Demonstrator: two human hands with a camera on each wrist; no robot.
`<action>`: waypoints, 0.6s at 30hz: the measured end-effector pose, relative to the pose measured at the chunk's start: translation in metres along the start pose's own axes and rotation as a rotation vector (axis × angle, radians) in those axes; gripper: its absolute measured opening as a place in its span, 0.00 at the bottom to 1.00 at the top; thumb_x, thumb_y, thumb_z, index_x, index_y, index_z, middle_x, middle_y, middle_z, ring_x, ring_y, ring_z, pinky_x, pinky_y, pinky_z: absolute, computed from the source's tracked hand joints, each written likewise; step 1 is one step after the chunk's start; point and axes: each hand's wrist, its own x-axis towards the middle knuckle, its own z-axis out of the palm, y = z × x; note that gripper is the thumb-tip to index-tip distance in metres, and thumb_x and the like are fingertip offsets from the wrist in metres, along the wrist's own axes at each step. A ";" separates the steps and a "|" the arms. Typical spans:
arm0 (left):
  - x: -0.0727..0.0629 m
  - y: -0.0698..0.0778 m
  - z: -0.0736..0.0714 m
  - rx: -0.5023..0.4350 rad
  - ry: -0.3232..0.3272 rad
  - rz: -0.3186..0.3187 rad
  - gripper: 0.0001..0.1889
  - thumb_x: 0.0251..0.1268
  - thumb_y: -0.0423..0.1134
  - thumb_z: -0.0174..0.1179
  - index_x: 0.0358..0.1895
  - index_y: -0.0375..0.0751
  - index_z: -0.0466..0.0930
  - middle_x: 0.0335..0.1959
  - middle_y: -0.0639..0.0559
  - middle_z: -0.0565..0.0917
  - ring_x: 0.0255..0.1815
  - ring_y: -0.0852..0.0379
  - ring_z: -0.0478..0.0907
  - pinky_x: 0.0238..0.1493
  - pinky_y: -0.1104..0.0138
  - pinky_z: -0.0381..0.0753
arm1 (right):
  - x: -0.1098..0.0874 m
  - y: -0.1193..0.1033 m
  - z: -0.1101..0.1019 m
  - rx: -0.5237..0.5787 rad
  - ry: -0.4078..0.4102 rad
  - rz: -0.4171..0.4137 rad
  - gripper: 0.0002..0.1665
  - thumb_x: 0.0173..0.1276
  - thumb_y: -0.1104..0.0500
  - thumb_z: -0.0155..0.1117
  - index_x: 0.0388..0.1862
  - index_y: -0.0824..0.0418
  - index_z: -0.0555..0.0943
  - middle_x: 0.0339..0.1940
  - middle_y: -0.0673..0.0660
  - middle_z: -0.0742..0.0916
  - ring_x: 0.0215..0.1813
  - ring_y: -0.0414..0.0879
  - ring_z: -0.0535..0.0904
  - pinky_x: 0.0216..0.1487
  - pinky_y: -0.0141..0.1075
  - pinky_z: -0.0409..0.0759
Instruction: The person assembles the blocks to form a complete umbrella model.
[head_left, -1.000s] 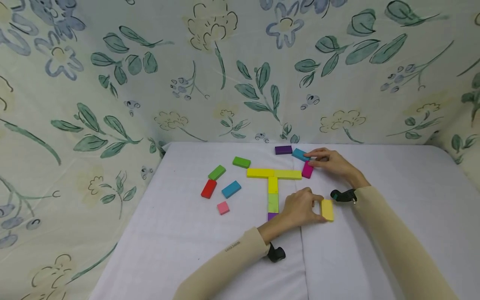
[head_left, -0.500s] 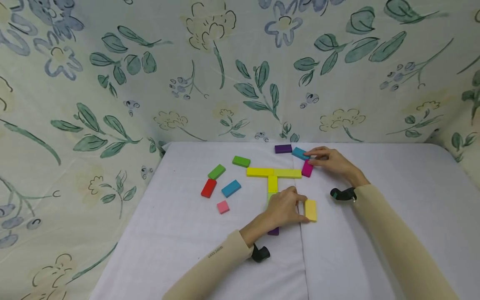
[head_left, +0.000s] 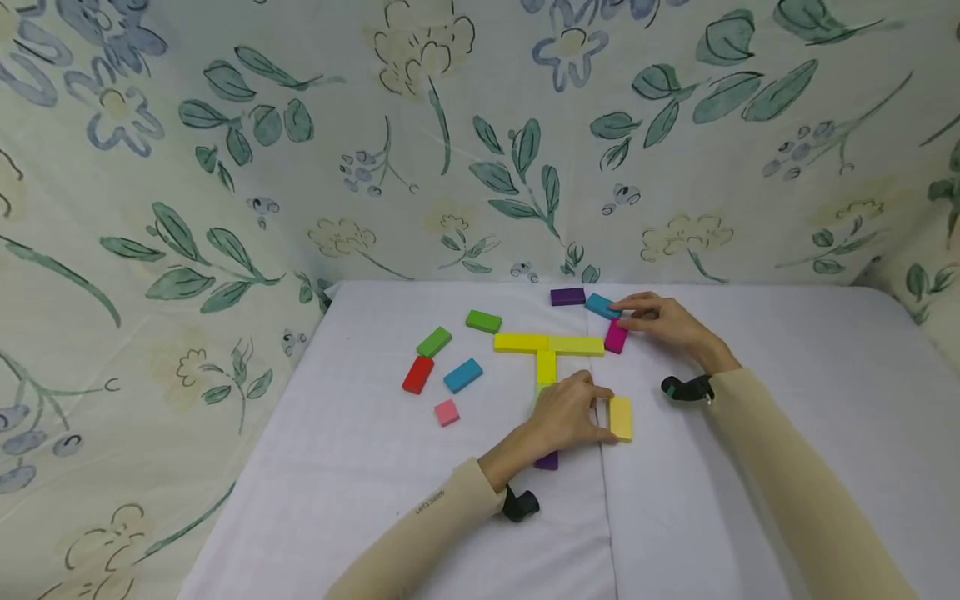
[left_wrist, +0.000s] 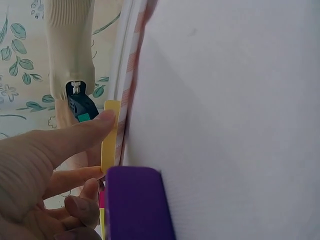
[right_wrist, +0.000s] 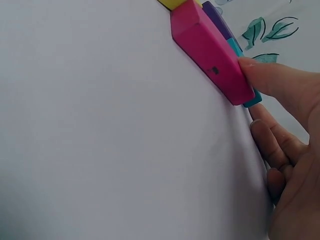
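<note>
My left hand (head_left: 572, 411) pinches a pale yellow block (head_left: 620, 418) by its two ends, thumb at the near end. In the left wrist view this yellow block (left_wrist: 111, 135) stands beyond a purple block (left_wrist: 137, 202). A column of blocks runs under the left hand, partly hidden: a yellow block (head_left: 546, 367) on top, a purple block (head_left: 547, 461) at the bottom. At the upper right, my right hand (head_left: 663, 323) touches a magenta block (head_left: 616, 336) with the thumb, while a finger reaches the blue block (head_left: 602, 305) behind it. Its fingers look relaxed.
Two yellow blocks (head_left: 521, 342) form a horizontal bar atop the column. A purple block (head_left: 567, 297) lies near the back edge. To the left lie green blocks (head_left: 483, 322), a red block (head_left: 417, 375), a blue block (head_left: 463, 376) and a pink block (head_left: 446, 412) on white cloth (head_left: 330, 467).
My left hand has moved left with the yellow block, closer to the column, then stayed nearly still. The right hand has kept its place at the magenta and blue blocks.
</note>
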 end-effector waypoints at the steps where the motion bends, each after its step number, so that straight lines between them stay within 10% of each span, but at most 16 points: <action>1: 0.000 0.000 0.001 0.000 0.000 -0.002 0.34 0.49 0.60 0.80 0.61 0.56 0.87 0.34 0.59 0.74 0.27 0.66 0.68 0.25 0.78 0.64 | -0.001 0.001 0.000 0.002 -0.003 0.000 0.33 0.73 0.41 0.67 0.72 0.52 0.78 0.79 0.62 0.67 0.74 0.64 0.62 0.73 0.68 0.60; 10: -0.002 -0.005 0.000 0.016 0.013 0.019 0.34 0.50 0.62 0.79 0.61 0.54 0.86 0.38 0.57 0.76 0.29 0.67 0.68 0.26 0.80 0.64 | -0.002 0.003 0.001 0.013 0.016 0.002 0.32 0.73 0.42 0.67 0.72 0.52 0.78 0.78 0.62 0.68 0.72 0.63 0.62 0.73 0.67 0.60; 18: 0.008 -0.017 -0.014 -0.124 -0.115 0.130 0.29 0.59 0.53 0.76 0.66 0.57 0.83 0.51 0.54 0.78 0.43 0.64 0.74 0.39 0.80 0.70 | 0.001 0.004 -0.001 0.010 0.015 -0.008 0.34 0.71 0.39 0.68 0.71 0.52 0.79 0.78 0.61 0.69 0.72 0.62 0.64 0.72 0.66 0.62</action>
